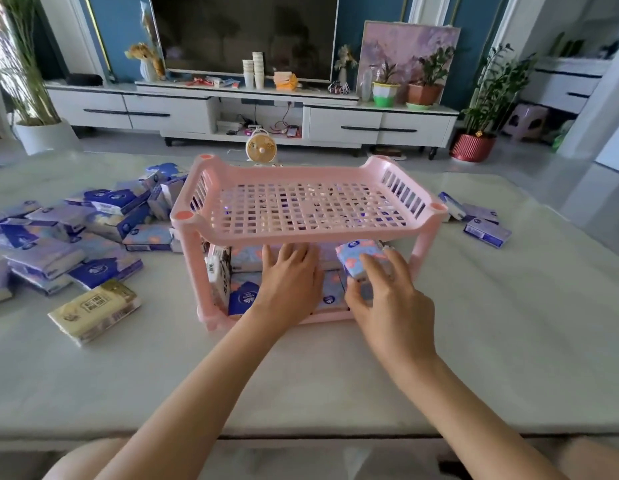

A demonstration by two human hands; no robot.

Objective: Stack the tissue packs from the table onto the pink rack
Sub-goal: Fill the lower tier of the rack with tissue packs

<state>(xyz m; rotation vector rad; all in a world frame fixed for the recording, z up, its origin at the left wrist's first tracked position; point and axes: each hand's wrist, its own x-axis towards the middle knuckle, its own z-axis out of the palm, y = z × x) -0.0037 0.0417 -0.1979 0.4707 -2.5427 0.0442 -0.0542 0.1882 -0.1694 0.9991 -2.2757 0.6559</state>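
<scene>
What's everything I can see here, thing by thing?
table: one, pale marble look, foreground
pink rack: one, pink, two tiers, middle of table
shelved packs: several, blue-purple, rack's lower tier
held pack: one, blue with pink flowers, at the lower tier's right
pile of packs: many, blue-purple, table left of rack
yellow pack: one, yellow, table front-left
loose packs: a few, blue-purple, table right of rack
fan: one, cream, floor behind table
television: one, dark, on white cabinet
left hand: one, flat on shelved packs
right hand: one, grips held pack

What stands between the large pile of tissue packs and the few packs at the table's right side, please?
The pink rack stands between them, as the head view shows.
</scene>
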